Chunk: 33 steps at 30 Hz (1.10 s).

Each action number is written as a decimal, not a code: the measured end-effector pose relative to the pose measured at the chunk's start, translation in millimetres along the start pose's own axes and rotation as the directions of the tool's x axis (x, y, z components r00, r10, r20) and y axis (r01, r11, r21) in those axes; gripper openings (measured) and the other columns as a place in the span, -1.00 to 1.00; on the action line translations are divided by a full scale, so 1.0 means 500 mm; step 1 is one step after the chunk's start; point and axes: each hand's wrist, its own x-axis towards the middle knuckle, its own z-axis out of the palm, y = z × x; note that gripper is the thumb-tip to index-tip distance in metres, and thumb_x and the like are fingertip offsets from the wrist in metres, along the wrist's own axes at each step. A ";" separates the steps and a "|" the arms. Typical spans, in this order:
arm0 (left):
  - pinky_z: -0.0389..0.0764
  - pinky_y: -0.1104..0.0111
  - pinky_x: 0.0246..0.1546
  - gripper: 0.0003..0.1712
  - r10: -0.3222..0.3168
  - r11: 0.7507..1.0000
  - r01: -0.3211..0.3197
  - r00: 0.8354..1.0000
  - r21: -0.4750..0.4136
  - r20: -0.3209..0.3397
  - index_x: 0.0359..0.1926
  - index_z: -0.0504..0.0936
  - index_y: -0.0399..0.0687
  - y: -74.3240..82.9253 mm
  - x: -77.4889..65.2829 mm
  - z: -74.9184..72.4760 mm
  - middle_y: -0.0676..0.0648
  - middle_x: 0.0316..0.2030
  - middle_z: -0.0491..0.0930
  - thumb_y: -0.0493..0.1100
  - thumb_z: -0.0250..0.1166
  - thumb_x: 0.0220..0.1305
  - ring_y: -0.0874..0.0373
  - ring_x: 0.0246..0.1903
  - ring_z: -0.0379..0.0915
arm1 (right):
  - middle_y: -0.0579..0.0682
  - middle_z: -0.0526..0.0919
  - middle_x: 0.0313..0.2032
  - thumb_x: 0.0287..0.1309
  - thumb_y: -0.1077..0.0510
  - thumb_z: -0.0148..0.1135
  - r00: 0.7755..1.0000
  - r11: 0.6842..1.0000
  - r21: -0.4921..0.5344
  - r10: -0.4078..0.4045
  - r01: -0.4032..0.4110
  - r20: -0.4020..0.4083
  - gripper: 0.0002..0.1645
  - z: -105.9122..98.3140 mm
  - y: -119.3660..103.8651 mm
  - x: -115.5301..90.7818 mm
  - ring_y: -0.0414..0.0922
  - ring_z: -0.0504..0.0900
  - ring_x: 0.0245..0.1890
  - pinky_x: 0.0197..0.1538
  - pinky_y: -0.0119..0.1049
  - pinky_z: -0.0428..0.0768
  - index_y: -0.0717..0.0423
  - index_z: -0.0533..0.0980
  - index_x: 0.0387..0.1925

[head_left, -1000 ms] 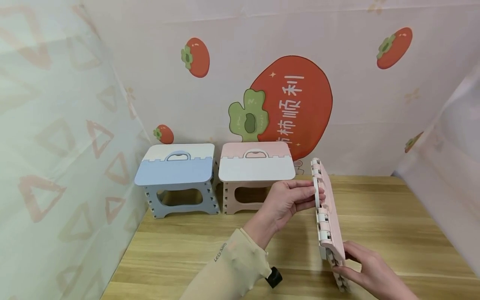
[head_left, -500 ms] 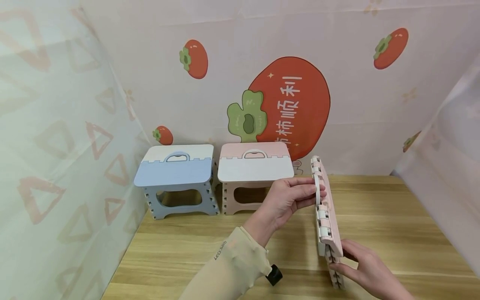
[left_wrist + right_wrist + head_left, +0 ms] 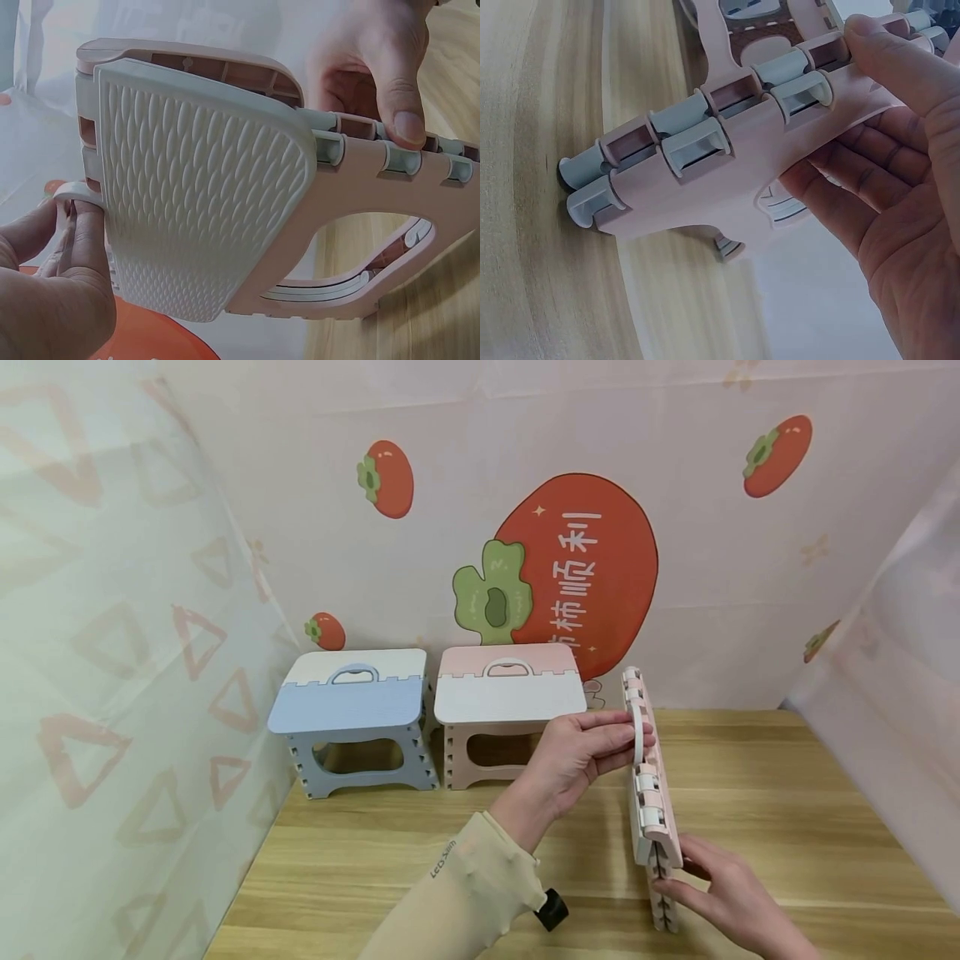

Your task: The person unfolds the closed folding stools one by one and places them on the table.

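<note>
A pink-and-white folding stool [image 3: 647,806], folded nearly flat, is held on edge at the right side of the table. My left hand [image 3: 573,760] grips its white carry handle [image 3: 77,193], fingers curled through the loop. My right hand [image 3: 727,889] holds the folded pink legs [image 3: 360,195] at the near end. In the right wrist view its thumb lies on the hinged leg edge [image 3: 727,101], with the fingers against the leg panel. The white textured half of the seat [image 3: 199,180] faces left, the pink half right, with a narrow gap between them.
A blue-and-white stool [image 3: 348,703] and a pink-and-white stool [image 3: 510,696] stand unfolded side by side at the back left. A printed cloth wall [image 3: 697,568] rises behind the wooden table [image 3: 360,868]. A small black object [image 3: 552,910] shows beside my left sleeve.
The stool's near end has swung slightly left and up, and its two seat halves stand closer together. My right hand has moved a little left and up with it; my left keeps the handle.
</note>
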 end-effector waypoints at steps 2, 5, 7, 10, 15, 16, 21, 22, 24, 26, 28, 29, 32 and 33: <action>0.71 0.18 0.04 -0.74 -0.001 1.000 0.001 1.000 -0.007 -0.002 0.00 0.71 -0.36 0.001 0.000 0.001 -0.34 -0.08 0.74 -0.47 0.32 0.30 0.07 -0.20 0.76 | -0.24 0.72 -0.09 -0.12 0.20 0.66 1.000 1.000 0.003 0.000 0.000 -0.010 -0.42 0.002 0.001 0.000 -0.38 0.67 -0.08 -0.23 -0.40 0.75 -0.08 0.66 0.01; 0.71 0.18 0.04 -0.73 -0.003 1.000 0.002 1.000 -0.013 -0.007 0.01 0.72 -0.36 0.002 0.000 0.002 -0.36 -0.06 0.73 -0.47 0.32 0.30 0.05 -0.18 0.76 | -0.27 0.71 -0.10 -0.12 0.21 0.66 1.000 1.000 0.011 0.004 -0.004 -0.014 -0.43 0.005 0.001 0.001 -0.38 0.67 -0.08 -0.22 -0.42 0.74 -0.09 0.66 0.01; 0.70 0.17 0.05 -0.72 -0.006 1.000 0.005 1.000 -0.017 -0.005 0.02 0.71 -0.36 0.002 0.000 0.002 -0.37 -0.04 0.72 -0.47 0.31 0.30 0.04 -0.16 0.76 | -0.26 0.72 -0.10 -0.11 0.20 0.66 1.000 1.000 0.018 0.013 -0.013 -0.014 -0.43 0.006 0.001 0.002 -0.38 0.67 -0.09 -0.22 -0.42 0.75 -0.07 0.66 0.01; 0.70 0.18 0.07 -0.72 -0.009 0.999 0.009 1.000 -0.031 0.004 0.05 0.71 -0.36 0.003 -0.001 0.001 -0.36 -0.02 0.71 -0.44 0.30 0.33 0.02 -0.12 0.75 | -0.23 0.73 -0.10 -0.10 0.19 0.65 1.000 0.999 0.023 0.027 -0.027 -0.014 -0.43 0.009 -0.001 0.002 -0.37 0.68 -0.09 -0.20 -0.39 0.75 -0.06 0.66 0.02; 0.68 0.17 0.09 -0.69 0.004 0.998 -0.002 0.999 -0.063 0.033 0.11 0.67 -0.40 0.003 -0.003 0.002 -0.38 0.06 0.67 -0.37 0.25 0.39 -0.01 -0.04 0.73 | -0.17 0.75 -0.09 -0.08 0.18 0.65 0.998 0.998 0.023 0.056 -0.056 -0.018 -0.42 0.014 -0.003 0.003 -0.39 0.66 -0.07 -0.17 -0.39 0.75 -0.03 0.65 0.05; 0.68 0.17 0.09 -0.67 0.009 0.998 -0.007 0.999 -0.069 0.037 0.12 0.65 -0.42 0.002 -0.003 0.002 -0.39 0.07 0.66 -0.36 0.24 0.40 -0.01 -0.03 0.72 | -0.16 0.74 -0.09 -0.08 0.19 0.65 0.998 0.998 0.026 0.059 -0.059 -0.020 -0.42 0.014 -0.004 0.004 -0.39 0.66 -0.06 -0.16 -0.41 0.75 -0.02 0.65 0.05; 0.67 0.16 0.11 -0.63 0.025 0.997 -0.022 0.999 -0.075 0.044 0.17 0.62 -0.43 0.001 -0.004 0.002 -0.38 0.11 0.64 -0.33 0.19 0.43 -0.05 0.05 0.68 | -0.13 0.73 -0.07 -0.09 0.25 0.63 0.998 0.996 0.068 0.054 -0.052 -0.024 -0.41 0.019 -0.005 0.007 -0.42 0.65 -0.06 -0.11 -0.54 0.69 0.04 0.64 0.06; 0.66 0.16 0.11 -0.63 0.026 0.997 -0.023 0.999 -0.074 0.044 0.18 0.61 -0.43 0.001 -0.003 0.002 -0.37 0.12 0.64 -0.33 0.18 0.43 -0.06 0.07 0.67 | -0.13 0.73 -0.07 -0.09 0.27 0.63 0.998 0.996 0.074 0.051 -0.049 -0.024 -0.40 0.020 -0.005 0.007 -0.43 0.65 -0.05 -0.09 -0.56 0.68 0.04 0.64 0.06; 0.66 0.15 0.12 -0.62 0.030 0.997 -0.027 0.999 -0.074 0.044 0.18 0.61 -0.42 0.000 -0.003 0.002 -0.37 0.13 0.63 -0.31 0.16 0.44 -0.09 0.11 0.64 | -0.14 0.73 -0.07 -0.09 0.28 0.63 0.999 0.996 0.082 0.047 -0.045 -0.025 -0.40 0.021 -0.005 0.009 -0.43 0.64 -0.05 -0.08 -0.59 0.66 0.05 0.64 0.06; 0.65 0.15 0.13 -0.61 0.035 0.997 -0.032 0.998 -0.077 0.043 0.19 0.61 -0.42 0.000 -0.003 0.002 -0.37 0.13 0.63 -0.30 0.15 0.44 -0.12 0.13 0.62 | -0.17 0.73 -0.07 -0.10 0.29 0.63 0.999 0.996 0.083 0.044 -0.041 -0.026 -0.40 0.021 -0.004 0.010 -0.43 0.64 -0.05 -0.07 -0.61 0.64 0.04 0.63 0.05; 0.65 0.15 0.14 -0.61 0.039 0.996 -0.036 0.998 -0.079 0.042 0.19 0.60 -0.42 0.000 -0.003 0.001 -0.37 0.14 0.62 -0.30 0.14 0.45 -0.13 0.15 0.60 | -0.22 0.72 -0.08 -0.10 0.29 0.63 0.999 0.996 0.080 0.046 -0.044 -0.027 -0.40 0.021 -0.003 0.010 -0.44 0.64 -0.04 -0.06 -0.63 0.63 0.02 0.63 0.05; 0.65 0.15 0.14 -0.60 0.041 0.996 -0.037 0.998 -0.081 0.042 0.20 0.60 -0.41 0.000 -0.003 0.001 -0.37 0.14 0.62 -0.29 0.13 0.45 -0.14 0.16 0.60 | -0.23 0.72 -0.08 -0.10 0.29 0.63 0.999 0.996 0.081 0.047 -0.044 -0.026 -0.41 0.021 -0.003 0.011 -0.44 0.63 -0.04 -0.06 -0.64 0.62 0.02 0.63 0.04; 0.64 0.16 0.14 -0.60 0.044 0.996 -0.040 0.998 -0.081 0.044 0.20 0.60 -0.40 -0.001 -0.005 0.000 -0.36 0.15 0.62 -0.29 0.13 0.45 -0.14 0.17 0.58 | -0.25 0.72 -0.10 -0.10 0.29 0.62 0.999 0.995 0.085 0.046 -0.044 -0.025 -0.40 0.021 -0.002 0.011 -0.44 0.64 -0.04 -0.06 -0.66 0.61 0.01 0.63 0.05; 0.64 0.16 0.14 -0.60 0.044 0.996 -0.040 0.998 -0.081 0.044 0.21 0.60 -0.40 -0.001 -0.005 -0.001 -0.35 0.15 0.62 -0.28 0.13 0.45 -0.14 0.18 0.58 | -0.25 0.72 -0.10 -0.10 0.30 0.63 0.999 0.995 0.087 0.046 -0.043 -0.026 -0.40 0.021 -0.002 0.011 -0.44 0.64 -0.05 -0.06 -0.66 0.61 0.01 0.63 0.05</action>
